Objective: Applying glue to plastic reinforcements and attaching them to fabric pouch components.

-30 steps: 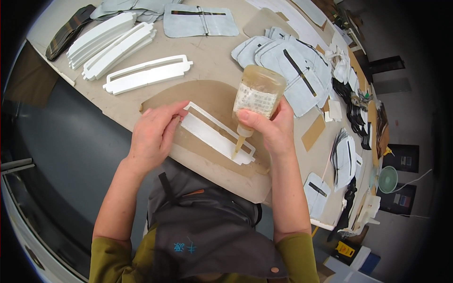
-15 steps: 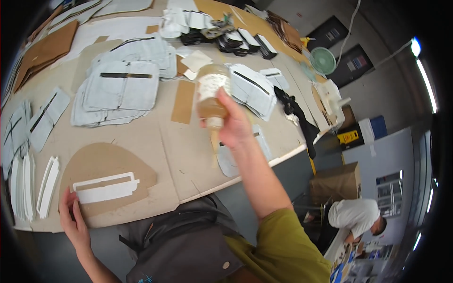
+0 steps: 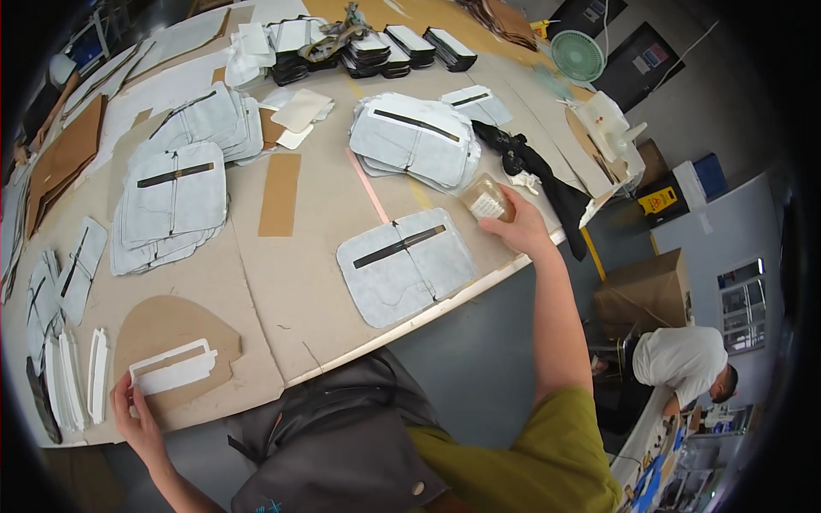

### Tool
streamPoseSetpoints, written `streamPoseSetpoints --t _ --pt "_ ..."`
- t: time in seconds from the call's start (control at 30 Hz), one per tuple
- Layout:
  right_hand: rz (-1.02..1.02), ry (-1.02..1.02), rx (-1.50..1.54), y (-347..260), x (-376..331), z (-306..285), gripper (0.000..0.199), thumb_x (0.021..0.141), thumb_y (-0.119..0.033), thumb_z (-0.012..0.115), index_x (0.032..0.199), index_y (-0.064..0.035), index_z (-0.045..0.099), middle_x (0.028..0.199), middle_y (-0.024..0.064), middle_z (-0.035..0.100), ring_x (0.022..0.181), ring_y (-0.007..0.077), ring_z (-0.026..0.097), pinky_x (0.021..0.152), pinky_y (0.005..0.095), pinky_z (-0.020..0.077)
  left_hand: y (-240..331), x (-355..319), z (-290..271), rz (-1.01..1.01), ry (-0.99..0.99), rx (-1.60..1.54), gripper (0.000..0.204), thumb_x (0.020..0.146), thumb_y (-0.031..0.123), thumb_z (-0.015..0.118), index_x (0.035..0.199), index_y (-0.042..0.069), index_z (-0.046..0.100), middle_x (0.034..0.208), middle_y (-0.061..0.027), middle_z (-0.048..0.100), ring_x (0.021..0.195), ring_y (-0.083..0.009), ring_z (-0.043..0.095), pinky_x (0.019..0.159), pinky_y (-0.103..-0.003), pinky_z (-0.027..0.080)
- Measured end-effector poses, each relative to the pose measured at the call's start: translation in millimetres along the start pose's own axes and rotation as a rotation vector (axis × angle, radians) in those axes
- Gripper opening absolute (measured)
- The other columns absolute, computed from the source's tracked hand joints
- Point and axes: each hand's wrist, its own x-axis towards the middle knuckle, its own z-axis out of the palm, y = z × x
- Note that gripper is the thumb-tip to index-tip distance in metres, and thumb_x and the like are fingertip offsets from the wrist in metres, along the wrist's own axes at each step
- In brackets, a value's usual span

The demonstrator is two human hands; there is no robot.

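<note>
In my right hand (image 3: 523,227) is a clear bottle (image 3: 484,195) with tan contents and a pale label, near the table's front edge; its nozzle is hidden now. Just left of it lies a pale grey panel (image 3: 393,274) with a dark slot across it. Behind that sits a stack of similar panels (image 3: 415,141). At the lower left, my left hand (image 3: 138,419) has its fingers apart, the tips touching the end of a white frame-shaped strip piece (image 3: 184,372). That piece rests on a rounded brown board (image 3: 167,321).
Left of centre stands another panel stack (image 3: 171,205). White strips (image 3: 68,376) line the left edge. A brown rectangle (image 3: 280,195) and a pink strip (image 3: 368,184) lie mid-table. Black cloth (image 3: 556,192) hangs off the right edge. Beyond, a person (image 3: 680,359) bends over another table.
My right hand has carried the bottle right, away from above the table's middle, uncovering the grey panel. The bottle's nozzle no longer shows. My left hand stays at the white piece.
</note>
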Motion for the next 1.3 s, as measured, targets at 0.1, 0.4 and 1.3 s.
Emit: streamPoseSetpoints --t 0.1,0.4,1.3 --pt "-0.025 0.055 -0.107 -4 -1 3 0.087 0.068 -0.040 0.080 0.143 -0.0077 0.047 0.129 0.0219 0.060 0.119 0.0337 0.059 0.101 0.0380 0.0454 7 -4 -5 -0.016 0.035 0.047 0.024 0.096 0.005 0.054 0.119 0.000 0.062 0.108 -0.0092 0.061 0.094 -0.0193 0.057 0.083 -0.030 0.045" --pt "-0.389 -0.267 0.703 -144 -65 41 0.026 0.080 0.002 0.070 0.105 -0.0013 0.066 0.090 0.0014 0.067 0.080 0.0070 0.058 0.074 0.0223 0.0459 109 -1 20 0.339 -0.097 0.156 0.021 0.072 0.011 0.078 0.092 0.011 0.071 0.090 -0.0047 0.062 0.090 -0.0255 0.058 0.087 -0.040 0.038" --pt "-1.177 -0.407 0.354 -268 -155 200 0.018 0.070 -0.007 0.078 0.084 -0.0105 0.067 0.085 0.0010 0.066 0.085 0.0236 0.060 0.082 0.0381 0.0428 99 20 24 0.614 -0.417 0.331 0.020 0.073 0.011 0.072 0.090 0.007 0.064 0.087 -0.0057 0.062 0.087 -0.0229 0.059 0.089 -0.041 0.043"
